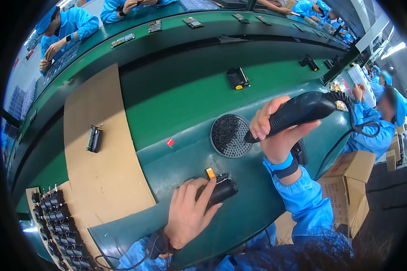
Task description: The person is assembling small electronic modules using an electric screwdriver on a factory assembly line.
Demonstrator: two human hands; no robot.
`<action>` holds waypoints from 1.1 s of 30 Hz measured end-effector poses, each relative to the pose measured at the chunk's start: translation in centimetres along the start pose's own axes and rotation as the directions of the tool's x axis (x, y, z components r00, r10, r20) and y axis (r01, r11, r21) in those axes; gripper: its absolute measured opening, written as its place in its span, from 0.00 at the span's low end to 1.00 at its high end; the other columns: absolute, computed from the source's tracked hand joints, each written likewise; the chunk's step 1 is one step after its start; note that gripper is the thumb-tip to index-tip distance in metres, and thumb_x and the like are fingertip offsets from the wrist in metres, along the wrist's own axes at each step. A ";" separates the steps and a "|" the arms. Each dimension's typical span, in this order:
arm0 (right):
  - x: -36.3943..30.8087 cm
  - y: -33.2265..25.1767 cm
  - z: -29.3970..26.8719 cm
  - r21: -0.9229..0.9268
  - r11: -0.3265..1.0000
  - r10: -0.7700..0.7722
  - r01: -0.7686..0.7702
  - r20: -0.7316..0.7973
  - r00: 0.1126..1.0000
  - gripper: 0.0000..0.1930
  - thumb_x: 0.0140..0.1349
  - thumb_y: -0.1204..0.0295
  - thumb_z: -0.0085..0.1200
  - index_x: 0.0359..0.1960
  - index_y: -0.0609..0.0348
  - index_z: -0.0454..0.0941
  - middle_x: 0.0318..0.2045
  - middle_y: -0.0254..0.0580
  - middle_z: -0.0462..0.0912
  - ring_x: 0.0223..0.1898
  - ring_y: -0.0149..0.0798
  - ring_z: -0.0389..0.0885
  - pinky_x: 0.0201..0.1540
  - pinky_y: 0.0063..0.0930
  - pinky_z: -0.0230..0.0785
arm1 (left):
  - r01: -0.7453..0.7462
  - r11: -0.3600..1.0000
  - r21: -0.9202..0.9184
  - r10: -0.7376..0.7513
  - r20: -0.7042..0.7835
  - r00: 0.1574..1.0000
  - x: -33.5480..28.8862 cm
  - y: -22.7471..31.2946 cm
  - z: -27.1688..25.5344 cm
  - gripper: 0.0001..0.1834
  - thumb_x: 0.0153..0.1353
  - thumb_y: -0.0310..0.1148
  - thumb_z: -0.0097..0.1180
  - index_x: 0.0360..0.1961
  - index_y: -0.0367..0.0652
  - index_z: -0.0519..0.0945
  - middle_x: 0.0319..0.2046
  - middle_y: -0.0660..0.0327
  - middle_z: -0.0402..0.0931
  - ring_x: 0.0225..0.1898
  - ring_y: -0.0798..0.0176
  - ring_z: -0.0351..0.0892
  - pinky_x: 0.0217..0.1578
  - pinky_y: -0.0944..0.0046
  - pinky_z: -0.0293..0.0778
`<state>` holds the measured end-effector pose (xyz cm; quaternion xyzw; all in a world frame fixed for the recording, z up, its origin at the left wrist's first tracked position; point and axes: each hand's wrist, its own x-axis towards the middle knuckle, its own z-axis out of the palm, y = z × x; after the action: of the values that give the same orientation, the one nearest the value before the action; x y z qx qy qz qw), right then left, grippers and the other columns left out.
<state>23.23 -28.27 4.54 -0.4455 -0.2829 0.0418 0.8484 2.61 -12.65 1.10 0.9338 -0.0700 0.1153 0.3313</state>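
Observation:
My right hand [278,142] is wrapped round a black electric screwdriver [303,109], whose coiled cord trails off to the right. The screwdriver's narrow end points down at the right edge of a round grey dimpled dish [238,145]. Small black screws [225,128] fill the dish's left part. Nearer to me, my left hand [189,210] grips a black device [224,190] against the green mat, fingers over its left side. A circuit edge shows along the device's top, and an orange tab [210,173] sticks up beside my fingertips. Its underside is hidden.
Brown cardboard [101,180] at the left bears one similar unit [94,139]. Rows of black units [61,219] fill the lower left. Another unit [238,78] lies on the green belt [181,90]. A cardboard box [348,185] stands at the right. Co-workers sit across and to the right.

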 end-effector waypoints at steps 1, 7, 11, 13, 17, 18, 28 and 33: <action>0.1 0.1 -0.2 -0.002 1.000 0.000 0.000 0.000 1.000 0.48 0.49 0.17 0.29 0.36 0.55 0.67 0.14 0.35 0.67 0.13 0.30 0.65 0.17 0.26 0.58 | 0.000 1.000 -0.002 0.000 0.000 1.000 0.0 0.0 0.0 0.35 0.46 0.33 0.73 0.58 0.38 0.76 0.49 0.54 0.72 0.50 0.47 0.73 0.49 0.50 0.71; 0.1 0.7 -0.9 -0.007 0.998 0.062 -0.062 -0.001 0.998 0.51 0.48 0.16 0.28 0.37 0.60 0.68 0.15 0.36 0.68 0.15 0.30 0.67 0.20 0.26 0.63 | -0.009 1.000 -0.005 0.009 0.001 1.000 0.0 -0.1 0.0 0.36 0.46 0.33 0.73 0.59 0.39 0.75 0.49 0.54 0.72 0.50 0.47 0.73 0.48 0.51 0.70; 0.2 1.1 -0.6 -0.066 0.995 0.068 -0.070 -0.038 0.997 0.48 0.50 0.17 0.27 0.36 0.56 0.67 0.14 0.34 0.67 0.13 0.29 0.64 0.17 0.25 0.58 | -0.015 1.000 0.001 0.015 -0.004 1.000 -0.2 -0.3 0.1 0.36 0.46 0.33 0.73 0.59 0.39 0.75 0.50 0.54 0.72 0.50 0.47 0.73 0.48 0.51 0.70; 0.1 1.2 -0.7 -0.066 0.995 0.074 -0.077 -0.051 0.996 0.48 0.50 0.17 0.27 0.36 0.56 0.67 0.14 0.33 0.66 0.13 0.29 0.64 0.17 0.25 0.59 | -0.016 1.000 0.002 0.016 -0.005 1.000 -0.2 -0.3 0.1 0.36 0.47 0.33 0.73 0.59 0.39 0.75 0.50 0.54 0.72 0.50 0.47 0.73 0.48 0.51 0.70; 0.0 1.5 -1.1 -0.080 0.994 0.078 -0.077 0.008 0.997 0.48 0.49 0.17 0.27 0.35 0.56 0.67 0.14 0.33 0.66 0.13 0.29 0.65 0.17 0.24 0.59 | -0.016 1.000 0.000 0.016 -0.009 1.000 -0.2 -0.1 -0.2 0.35 0.47 0.33 0.73 0.59 0.39 0.76 0.50 0.54 0.72 0.51 0.47 0.73 0.48 0.51 0.70; 0.0 1.4 -0.9 -0.101 0.992 0.080 -0.076 0.032 0.996 0.48 0.49 0.17 0.27 0.35 0.56 0.67 0.14 0.33 0.66 0.13 0.29 0.65 0.17 0.24 0.60 | -0.020 1.000 0.000 0.020 -0.015 1.000 -0.3 -0.1 -0.3 0.35 0.47 0.33 0.73 0.59 0.39 0.76 0.50 0.54 0.72 0.51 0.47 0.73 0.48 0.51 0.70; -1.6 -4.1 2.4 0.117 0.993 -0.035 0.026 0.083 0.996 0.42 0.57 0.22 0.32 0.36 0.54 0.66 0.15 0.29 0.65 0.11 0.27 0.63 0.14 0.22 0.56 | -0.031 0.999 -0.023 0.029 -0.059 0.998 -0.1 -0.2 -0.1 0.35 0.45 0.33 0.73 0.57 0.40 0.77 0.50 0.55 0.72 0.52 0.48 0.72 0.48 0.51 0.72; -5.1 -2.3 5.1 0.277 0.956 0.044 -0.099 0.199 0.979 0.50 0.47 0.16 0.31 0.36 0.59 0.67 0.15 0.38 0.67 0.13 0.34 0.66 0.16 0.30 0.63 | -0.038 0.999 -0.024 0.037 -0.066 0.997 -0.4 -0.6 -0.2 0.35 0.44 0.33 0.73 0.57 0.40 0.77 0.51 0.56 0.72 0.53 0.48 0.72 0.48 0.51 0.72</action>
<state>15.89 -27.53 6.39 -0.3224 -0.3374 0.1554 0.8707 2.36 -12.05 0.77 0.9239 -0.0780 0.1512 0.3428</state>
